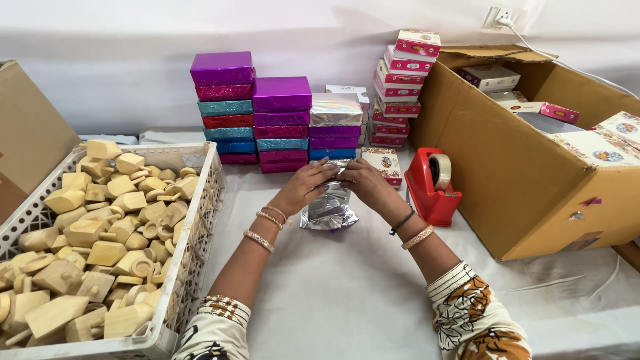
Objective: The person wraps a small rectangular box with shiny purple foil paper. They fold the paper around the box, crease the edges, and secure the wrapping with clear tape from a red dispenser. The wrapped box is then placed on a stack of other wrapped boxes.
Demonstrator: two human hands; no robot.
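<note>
A person sits at a table covered in white cloth (347, 293), both forearms stretched forward, bangles on each wrist. The left hand (308, 185) and right hand (368, 183) meet at the middle of the table, palms down, fingers curled onto the top of a small box (329, 208) half wrapped in shiny, crinkled silver foil. Both hands grip the foil at the box's far edge, fingertips nearly touching.

Just beyond the hands stand stacks of wrapped boxes (263, 113) in glossy purple, red, teal and blue foil. To the right sits a red plastic tape dispenser (433, 185), and beside it a large open cardboard carton (533, 167) holding printed pink-and-white boxes. On the left, a white plastic lattice crate (197, 227) is heaped with smooth pale wooden pieces (100, 227), blocky and rounded.
</note>
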